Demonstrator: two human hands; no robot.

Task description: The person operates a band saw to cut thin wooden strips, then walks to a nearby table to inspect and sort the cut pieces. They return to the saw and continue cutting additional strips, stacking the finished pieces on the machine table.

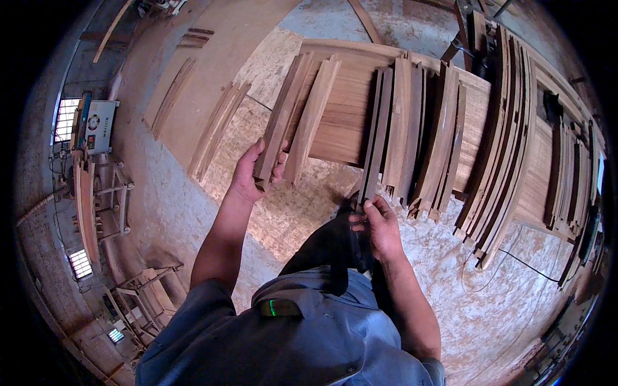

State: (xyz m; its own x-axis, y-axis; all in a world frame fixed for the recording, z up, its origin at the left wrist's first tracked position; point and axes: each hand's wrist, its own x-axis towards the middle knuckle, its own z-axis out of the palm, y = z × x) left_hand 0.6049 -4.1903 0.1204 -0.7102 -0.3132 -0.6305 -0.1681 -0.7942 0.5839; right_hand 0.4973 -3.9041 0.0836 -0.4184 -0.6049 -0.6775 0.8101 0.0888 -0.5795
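Observation:
My left hand (252, 172) is wrapped round the near end of a brown wooden strip (283, 116), whose far part lies over the left end of a wooden panel (342, 125). Just right of that strip, a second, paler strip (315, 116) rests on the same panel. Between thumb and fingers, my right hand (380, 226) grips the near end of a narrow, dark wooden strip (377, 138), which also reaches across the panel. Several more strips (400, 122) lie close to its right. Both held ends stick out past the panel's near edge.
Further right, long strips (502, 148) lie in bundles across the work surface. On the left, a large sheet (167, 109) carries loose strips. A machine with a white control box (101, 127) stands at far left, with a wooden frame (145, 299) below. A thin cable (528, 264) hangs at right.

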